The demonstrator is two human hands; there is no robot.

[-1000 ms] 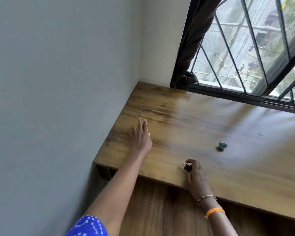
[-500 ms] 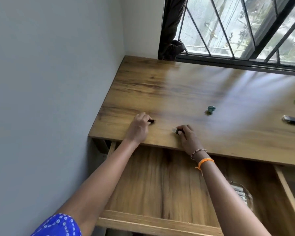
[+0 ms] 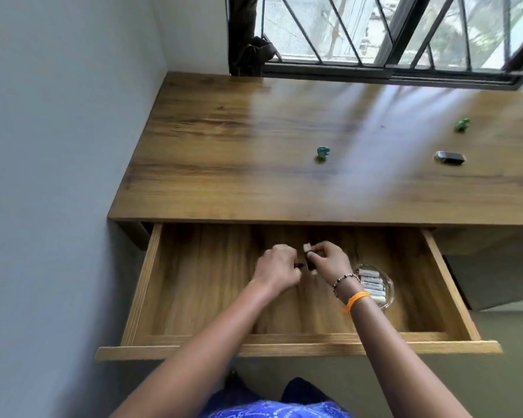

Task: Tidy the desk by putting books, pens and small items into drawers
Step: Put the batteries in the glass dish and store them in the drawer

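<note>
Both my hands hover over the open wooden drawer [image 3: 194, 285] below the desk top [image 3: 254, 164]. My right hand [image 3: 329, 260] pinches a small black and silver USB stick [image 3: 398, 250]. My left hand [image 3: 277, 267] is curled round a small dark item [image 3: 388, 264] whose tip shows at its fingers. The two hands nearly touch. On the desk lie a teal toy figure [image 3: 323, 152], a black oblong gadget [image 3: 450, 157] and a green toy figure [image 3: 462, 124].
A clear dish with several white batteries [image 3: 373, 286] sits in the drawer's right half, close to my right wrist. A grey wall runs along the left. A barred window [image 3: 375, 31] and a dark curtain [image 3: 248, 40] stand behind the desk.
Both hands lifted their small items off the desk's front edge and came down over the open drawer. The view tilted downward, showing the whole drawer.
</note>
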